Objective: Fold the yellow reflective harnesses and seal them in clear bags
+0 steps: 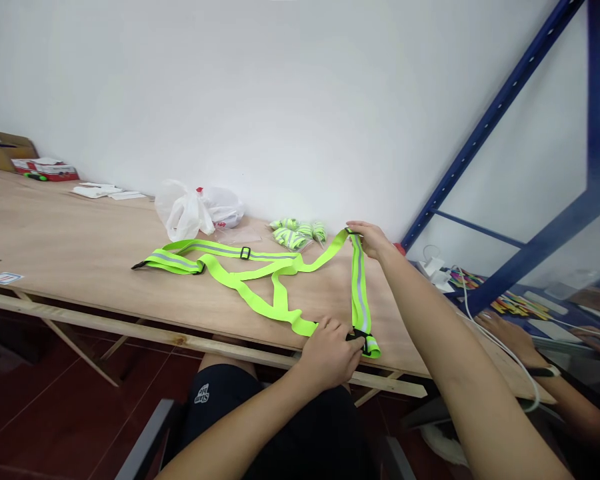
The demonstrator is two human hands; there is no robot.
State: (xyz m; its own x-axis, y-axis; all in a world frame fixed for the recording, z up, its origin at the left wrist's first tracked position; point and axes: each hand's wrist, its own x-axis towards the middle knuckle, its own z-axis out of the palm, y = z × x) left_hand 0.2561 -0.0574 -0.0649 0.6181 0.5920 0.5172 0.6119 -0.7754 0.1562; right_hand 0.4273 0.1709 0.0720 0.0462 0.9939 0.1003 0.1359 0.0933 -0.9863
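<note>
A neon-yellow reflective harness [280,293] with grey stripes lies spread across the wooden table. Its straps form loops, and a black slider buckle [245,253] sits on the upper strap. Near the table's front edge my left hand [330,352] is closed on the harness at a black buckle, partly hidden under the fingers. Farther back, my right hand [367,239] pinches the strap corner by another black fitting. Between my two hands one striped strap runs nearly straight.
Behind the harness stand bagged, folded neon straps [297,233] and white plastic bags [185,210]. White papers [107,191] and a cardboard box [7,150] are at the far left. To the right are a blue metal frame [480,133], a white cable [500,340] and another person's hand [510,337].
</note>
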